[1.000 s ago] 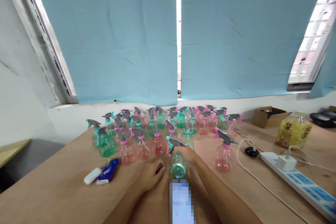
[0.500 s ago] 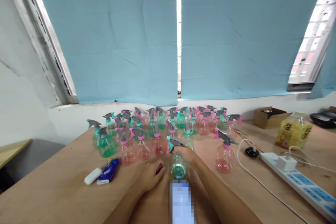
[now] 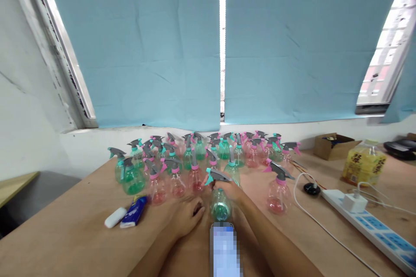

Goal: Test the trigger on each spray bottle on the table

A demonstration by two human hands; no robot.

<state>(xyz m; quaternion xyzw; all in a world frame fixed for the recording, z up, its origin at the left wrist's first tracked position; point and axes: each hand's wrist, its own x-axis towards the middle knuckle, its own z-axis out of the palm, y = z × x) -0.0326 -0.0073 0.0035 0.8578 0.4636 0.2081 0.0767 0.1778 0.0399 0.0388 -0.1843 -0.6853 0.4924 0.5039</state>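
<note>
My right hand (image 3: 227,190) is closed around the neck of a green-tinted spray bottle (image 3: 221,210) with a grey head and a teal nozzle and trigger. The nozzle points left, and some fingers are hidden behind the head and trigger. To the left, my left hand (image 3: 187,216) rests on the table with fingers loosely curled; a dark gap shows between thumb and fingers, and I see nothing held. A lit phone (image 3: 225,251) with a blurred screen is just below the bottle. Several pink and green spray bottles (image 3: 178,181) stand upright behind my hands.
One pink spray bottle (image 3: 278,194) stands apart at right. A power strip (image 3: 373,225), white cable (image 3: 325,223), black puck-shaped object (image 3: 312,188), yellow-labelled jug (image 3: 364,164) and cardboard box (image 3: 334,149) lie farther right. At left are a blue packet (image 3: 134,212) and white case (image 3: 115,217).
The head of the held spray bottle has shifted very slightly left, with my right hand still around its neck. My left hand and the other bottles look the same.
</note>
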